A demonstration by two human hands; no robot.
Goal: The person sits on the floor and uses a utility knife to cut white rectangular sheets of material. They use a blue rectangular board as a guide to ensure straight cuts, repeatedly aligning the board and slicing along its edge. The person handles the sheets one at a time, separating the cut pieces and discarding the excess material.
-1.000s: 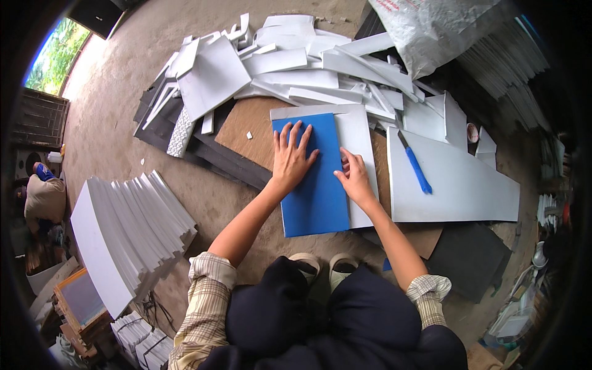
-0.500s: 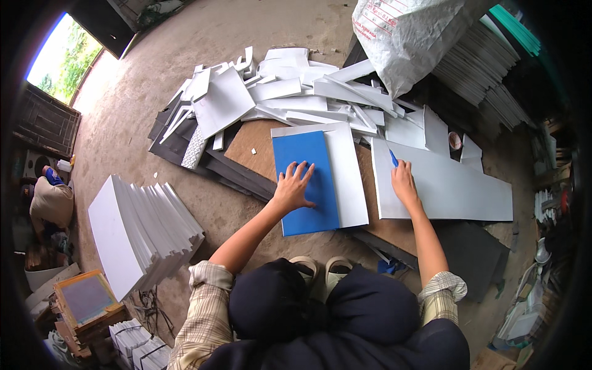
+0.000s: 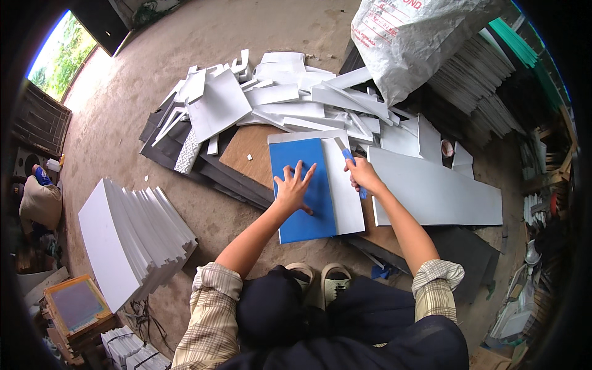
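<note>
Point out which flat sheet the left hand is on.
The blue sheet, under the left hand with its fingers spread. Colour sets it apart: the wider sheet beneath it and the long panel to its right are white.

Dull brown floor [image 3: 120, 139], daylit opening [image 3: 57, 43] at upper left, greenery [image 3: 73, 52] beyond, dark panelled door [image 3: 41, 117] beside it

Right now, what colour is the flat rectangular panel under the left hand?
The panel is blue, clearest in the head view.

A head-worn fisheye looks down on the floor [image 3: 216, 37]
</note>
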